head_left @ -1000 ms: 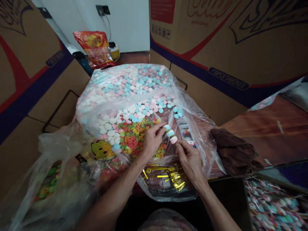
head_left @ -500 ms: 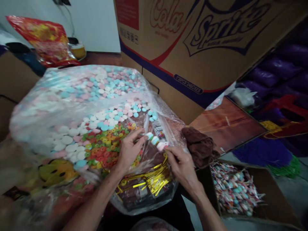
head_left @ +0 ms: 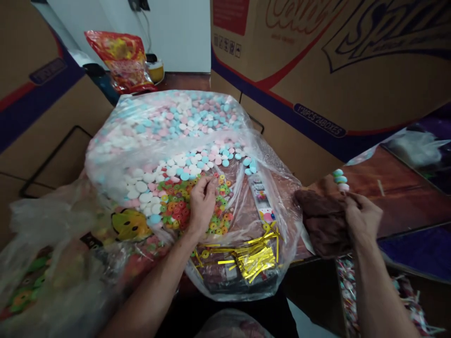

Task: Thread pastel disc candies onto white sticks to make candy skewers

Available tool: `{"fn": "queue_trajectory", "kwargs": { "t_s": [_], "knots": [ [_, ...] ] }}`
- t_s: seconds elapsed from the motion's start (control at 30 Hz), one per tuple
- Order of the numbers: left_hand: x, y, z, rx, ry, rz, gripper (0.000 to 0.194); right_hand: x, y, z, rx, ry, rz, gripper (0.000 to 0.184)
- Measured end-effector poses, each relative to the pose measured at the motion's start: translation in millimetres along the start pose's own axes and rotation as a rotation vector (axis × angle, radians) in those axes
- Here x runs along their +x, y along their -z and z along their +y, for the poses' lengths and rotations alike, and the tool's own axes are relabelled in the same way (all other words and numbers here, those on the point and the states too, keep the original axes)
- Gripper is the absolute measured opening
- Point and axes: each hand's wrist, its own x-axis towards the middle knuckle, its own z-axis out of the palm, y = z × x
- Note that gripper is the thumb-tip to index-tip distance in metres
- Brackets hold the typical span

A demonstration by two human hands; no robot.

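My right hand [head_left: 363,218] is out to the right, its fingers pinched on the lower end of a candy skewer [head_left: 340,179], a short upright stack of blue, white and pink candies. Just below and left of it lies a crumpled brown cloth [head_left: 322,223]. My left hand [head_left: 202,204] is closed over the red, green and yellow ring candies [head_left: 176,211]; whether its fingertips hold anything is hidden. Behind the rings spread pink, white and blue round candies [head_left: 190,162] in a large clear plastic bag [head_left: 278,164]. Gold twist ties [head_left: 257,260] lie at the near side.
A printed wrapper [head_left: 260,195] lies right of the rings. Large cardboard cartons [head_left: 268,101] stand behind and at the left. A red candy bag [head_left: 121,61] stands at the back. Low at the right, a box holds several wrapped candies [head_left: 408,298].
My right hand has carried the candy skewer away from my left hand, out to the right past the brown cloth. My left hand stays over the ring candies, and the view has turned left.
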Motion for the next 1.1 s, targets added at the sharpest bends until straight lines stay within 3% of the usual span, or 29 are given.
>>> {"fn": "queue_trajectory", "kwargs": {
  "t_s": [0.07, 0.1, 0.13, 0.2, 0.27, 0.33, 0.4, 0.43, 0.57, 0.63, 0.7, 0.8, 0.9, 1.0, 1.1],
  "knots": [
    [-0.4, 0.8, 1.8, 0.007, -0.001, 0.009, 0.024, 7.7, -7.4, -9.2, -0.17, -0.111, 0.044, 0.02],
    [-0.5, 0.9, 2.7, 0.006, -0.001, 0.013, 0.026, 5.6, -9.0, -19.8, -0.252, -0.094, 0.13, 0.021],
    [-0.5, 0.8, 3.6, 0.003, -0.003, 0.016, 0.027, -0.9, -9.9, -33.6, -0.301, -0.03, 0.23, 0.024],
    [-0.4, 0.5, 5.1, 0.001, -0.021, 0.026, 0.028, -25.6, -11.3, -67.3, -0.265, 0.207, 0.235, 0.027],
    [-0.2, 0.4, 5.5, 0.004, -0.062, 0.041, 0.027, -59.7, -15.6, -102.6, -0.062, 0.396, 0.139, 0.023],
    [0.0, 1.0, 4.4, 0.02, -0.109, 0.043, 0.026, -93.2, -23.9, -132.6, 0.165, 0.482, -0.049, 0.021],
    [0.0, 2.1, 1.8, 0.076, -0.142, 0.024, 0.023, -117.1, -34.1, -152.7, 0.246, 0.545, -0.243, 0.019],
    [0.0, 2.6, 0.2, 0.113, -0.155, 0.008, 0.02, -123.7, -38.9, -158.4, 0.207, 0.548, -0.235, 0.02],
    [1.5, 2.4, -7.3, 0.191, -0.18, -0.046, 0.015, -120.8, -49.7, -156.7, -0.242, 0.386, -0.056, 0.034],
    [2.2, 1.6, -9.8, 0.199, -0.17, -0.052, 0.019, -113.6, -51.1, -147.7, -0.388, 0.316, -0.108, 0.042],
    [2.1, 1.4, -10.4, 0.209, -0.154, -0.049, 0.02, -111.0, -52.2, -137.8, -0.428, 0.3, -0.2, 0.037],
    [0.3, 1.9, -8.1, 0.232, -0.148, -0.027, 0.018, -117.2, -55.8, -128.6, -0.323, 0.309, -0.273, 0.02],
    [-1.9, -0.6, -4.9, 0.269, -0.172, -0.033, 0.018, -130.9, -63.2, -134.3, -0.083, 0.308, -0.317, 0.02],
    [-4.2, -7.2, -5.0, 0.285, -0.197, -0.163, 0.022, -147.2, -73.1, -156.0, 0.077, 0.313, -0.347, 0.02],
    [-5.4, -14.3, -11.0, 0.367, -0.291, -0.348, 0.03, -159.3, -77.2, -179.2, 0.102, 0.351, -0.364, 0.022]
  ]
}}
